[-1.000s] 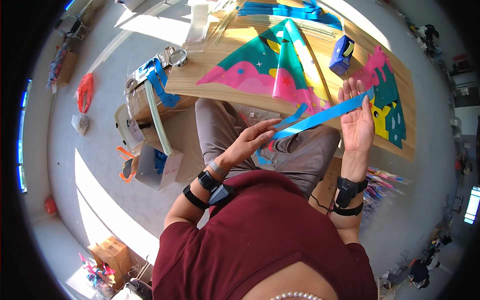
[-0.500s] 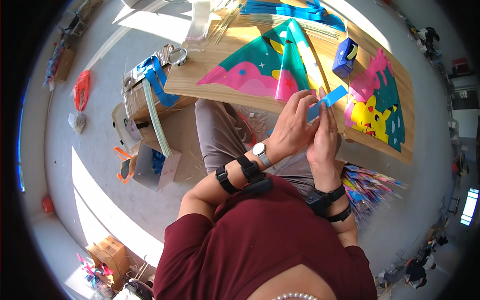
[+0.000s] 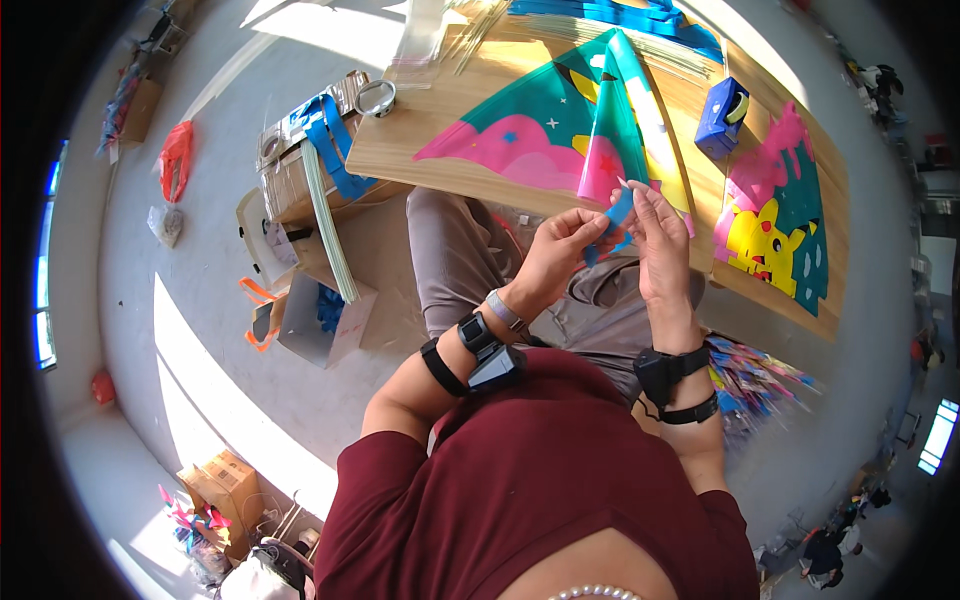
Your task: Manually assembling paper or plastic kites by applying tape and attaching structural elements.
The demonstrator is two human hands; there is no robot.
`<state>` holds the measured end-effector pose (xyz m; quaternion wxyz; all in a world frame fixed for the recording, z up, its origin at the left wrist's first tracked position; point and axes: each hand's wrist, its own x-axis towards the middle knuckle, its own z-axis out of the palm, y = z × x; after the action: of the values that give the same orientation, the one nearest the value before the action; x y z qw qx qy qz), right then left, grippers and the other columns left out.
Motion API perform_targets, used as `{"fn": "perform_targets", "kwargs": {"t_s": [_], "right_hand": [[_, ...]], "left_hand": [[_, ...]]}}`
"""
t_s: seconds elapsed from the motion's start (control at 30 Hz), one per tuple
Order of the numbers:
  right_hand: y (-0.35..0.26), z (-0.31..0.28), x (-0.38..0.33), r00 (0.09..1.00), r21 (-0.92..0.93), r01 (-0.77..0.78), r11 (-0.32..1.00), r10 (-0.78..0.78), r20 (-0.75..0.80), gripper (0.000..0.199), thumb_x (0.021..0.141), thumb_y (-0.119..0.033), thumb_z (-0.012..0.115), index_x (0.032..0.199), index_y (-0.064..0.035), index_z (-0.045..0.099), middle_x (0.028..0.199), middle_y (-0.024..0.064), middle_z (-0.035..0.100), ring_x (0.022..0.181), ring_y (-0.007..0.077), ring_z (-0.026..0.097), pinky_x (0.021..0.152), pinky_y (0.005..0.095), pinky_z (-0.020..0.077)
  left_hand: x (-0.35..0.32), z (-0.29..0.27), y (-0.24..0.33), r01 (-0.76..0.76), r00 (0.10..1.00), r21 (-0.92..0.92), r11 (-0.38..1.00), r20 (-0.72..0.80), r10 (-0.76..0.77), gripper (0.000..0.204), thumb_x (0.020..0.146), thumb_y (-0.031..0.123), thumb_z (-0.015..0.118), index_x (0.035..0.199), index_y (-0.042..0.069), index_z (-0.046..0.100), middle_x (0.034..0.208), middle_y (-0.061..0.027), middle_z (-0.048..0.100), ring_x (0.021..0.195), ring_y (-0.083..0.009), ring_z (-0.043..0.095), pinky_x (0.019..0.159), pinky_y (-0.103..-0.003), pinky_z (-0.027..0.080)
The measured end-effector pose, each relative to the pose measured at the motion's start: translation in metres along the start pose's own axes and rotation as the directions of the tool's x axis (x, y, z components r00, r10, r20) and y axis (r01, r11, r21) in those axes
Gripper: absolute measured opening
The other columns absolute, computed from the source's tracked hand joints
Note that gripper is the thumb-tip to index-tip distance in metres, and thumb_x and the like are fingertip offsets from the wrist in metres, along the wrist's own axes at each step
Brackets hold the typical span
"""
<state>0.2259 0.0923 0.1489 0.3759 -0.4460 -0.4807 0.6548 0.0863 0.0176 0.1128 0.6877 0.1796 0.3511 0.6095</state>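
A blue strip point(image 3: 620, 212) is held up between both hands, over the near edge of the table. Its lower part is pinched by the thumb and fingers of my left hand point(image 3: 552, 258), with some blue hanging below them. My right hand point(image 3: 660, 238) has its fingers closed at the strip's upper end, where a small pale tip pokes up. Just beyond the hands lies a triangular green and pink kite point(image 3: 520, 140), partly folded along its right side. To the right on the table is another kite sheet point(image 3: 775, 235) with a yellow cartoon figure.
A blue tape dispenser point(image 3: 718, 125) stands between the kites. Blue strips point(image 3: 640, 14) and thin sticks point(image 3: 475, 38) lie at the back. By the table's left end, a tape roll point(image 3: 376, 98) rests near a carton point(image 3: 290, 185) draped with blue strips. Colourful bundles point(image 3: 755, 375) sit at lower right.
The strip was straight and pointing up to the right; now it is bent and drawn lower between the hands. My hands have moved apart, and the view has shifted slightly.
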Motion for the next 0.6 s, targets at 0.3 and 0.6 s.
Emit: {"fn": "perform_targets", "kwargs": {"t_s": [0.3, 0.6], "right_hand": [[0.028, 0.012, 0.026, 0.991, -0.131, 0.066, 0.989, -0.079, -0.104, 0.045, 0.093, -0.005, 0.068, 0.135, 0.0039, 0.053, 0.102, 0.0139, 0.074, 0.092, 0.0137, 0.07, 0.081, 0.0247, 0.0539], [0.036, 0.016, 0.04, 0.97, -0.513, 0.159, 0.843, -0.229, -0.076, 0.019, 0.093, -0.01, 0.068, 0.109, 0.0011, 0.066, 0.087, 0.0111, 0.075, 0.071, 0.0104, 0.068, 0.058, 0.0264, 0.0547]], "left_hand": [[0.001, -0.022, -0.011, 0.08, 0.996, -0.08, 0.994, 0.036, -0.077, 0.02, 0.104, 0.02, 0.055, 0.114, 0.003, 0.06, 0.117, -0.0129, 0.069, 0.108, -0.0199, 0.068, 0.096, -0.033, 0.052], [0.029, -0.038, -0.018, 0.156, 0.988, -0.076, 0.985, -0.002, -0.157, 0.019, 0.103, 0.022, 0.057, 0.109, 0.005, 0.061, 0.104, -0.0057, 0.069, 0.096, -0.0147, 0.068, 0.089, -0.031, 0.053]]}}
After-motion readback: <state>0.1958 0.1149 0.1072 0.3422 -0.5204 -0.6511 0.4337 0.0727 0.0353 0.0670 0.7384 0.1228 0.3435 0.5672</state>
